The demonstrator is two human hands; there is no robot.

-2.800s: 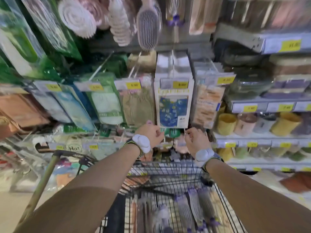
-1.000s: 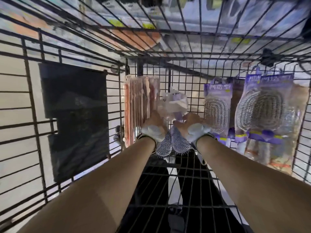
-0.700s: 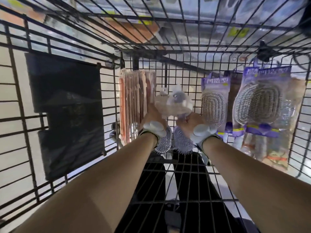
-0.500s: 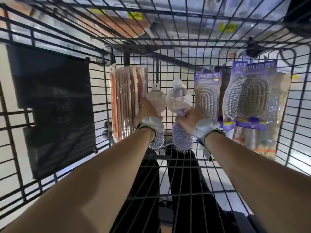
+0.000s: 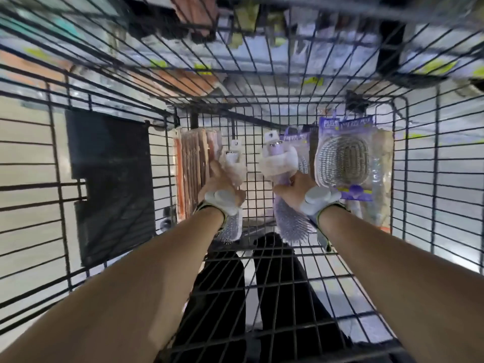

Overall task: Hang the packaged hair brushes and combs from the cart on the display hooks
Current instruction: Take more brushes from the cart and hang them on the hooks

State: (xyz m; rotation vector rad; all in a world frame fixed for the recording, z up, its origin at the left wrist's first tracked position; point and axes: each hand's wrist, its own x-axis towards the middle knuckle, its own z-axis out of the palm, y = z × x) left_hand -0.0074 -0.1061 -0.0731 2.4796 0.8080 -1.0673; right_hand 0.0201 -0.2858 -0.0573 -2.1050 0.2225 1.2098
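Observation:
I look down into the black wire cart (image 5: pixel 262 260). My left hand (image 5: pixel 221 186) grips the handle of a packaged lilac paddle brush (image 5: pixel 231 227), bristle head pointing toward me. My right hand (image 5: pixel 294 191) grips a second lilac paddle brush (image 5: pixel 292 226) the same way, with a clear wrapper and white hang tab at its far end. A stack of orange comb packs (image 5: pixel 193 174) leans at the cart's far end, just left of my left hand. Purple-carded oval brush packs (image 5: pixel 345 163) lie to the right of my right hand.
A black panel (image 5: pixel 110 184) hangs on the cart's left wall. Wire walls close in on all sides. My dark trouser legs (image 5: pixel 225 297) show through the cart floor. Blurred shelving with yellow price tags (image 5: pixel 311 81) lies beyond the far wall.
Earlier my hands were up at the display hooks; the view then dropped into the cart. In the last second both hands have drawn apart and risen a little, each with a brush.

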